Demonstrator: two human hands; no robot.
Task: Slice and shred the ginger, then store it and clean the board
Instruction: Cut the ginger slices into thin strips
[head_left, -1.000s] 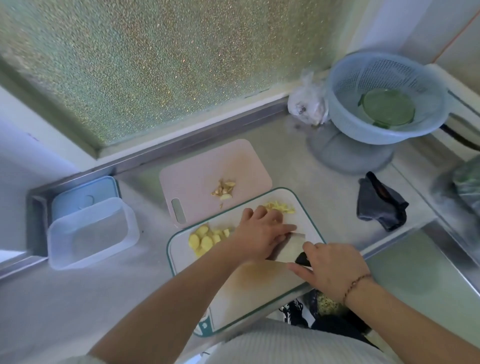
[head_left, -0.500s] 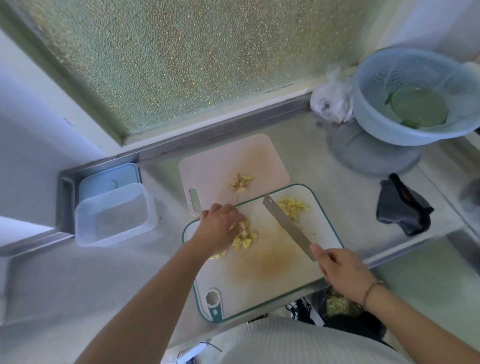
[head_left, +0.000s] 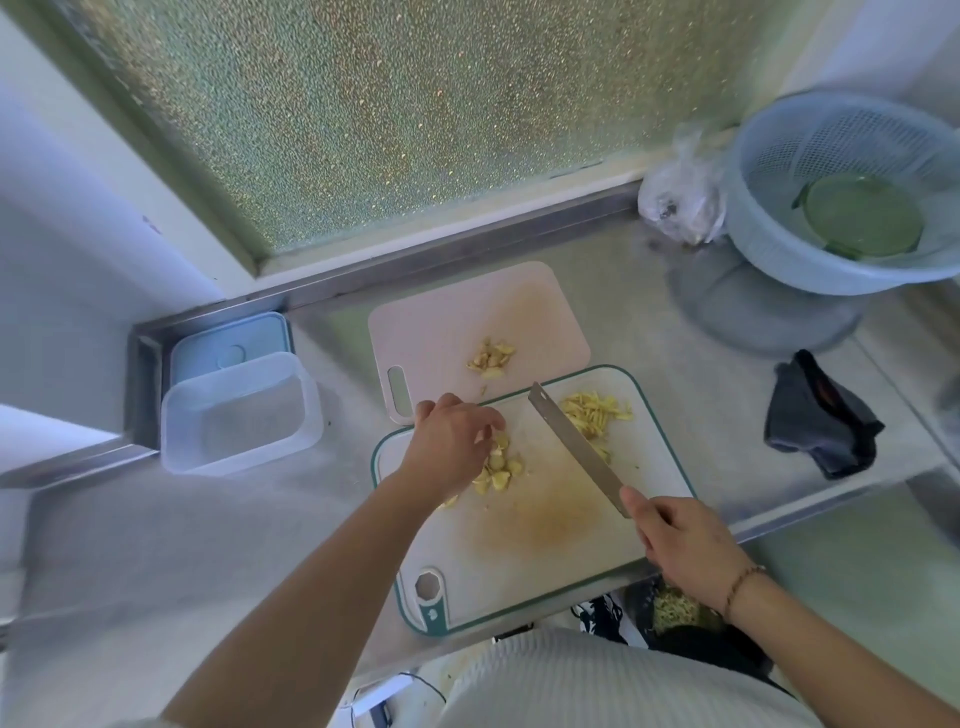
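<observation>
A white cutting board (head_left: 540, 561) with a teal rim lies in front of me. Yellow ginger slices (head_left: 500, 466) sit in a loose pile at its left. My left hand (head_left: 451, 447) rests over that pile, fingers curled down onto the slices. A heap of shredded ginger (head_left: 597, 410) lies at the board's far right corner. My right hand (head_left: 680, 545) grips the handle of a knife (head_left: 574, 447), whose blade slants across the board between the slices and the shreds.
A pink board (head_left: 441, 322) with ginger scraps (head_left: 491, 357) lies behind the white one. A clear plastic container (head_left: 239, 415) and its blue lid (head_left: 228, 343) stand at the left. A blue colander (head_left: 852, 197), a plastic bag (head_left: 675, 202) and a dark cloth (head_left: 821, 415) are at the right.
My left hand left the knife blade and moved left onto the ginger slices. The knife lifted from lying flat under my hands and now slants across the board.
</observation>
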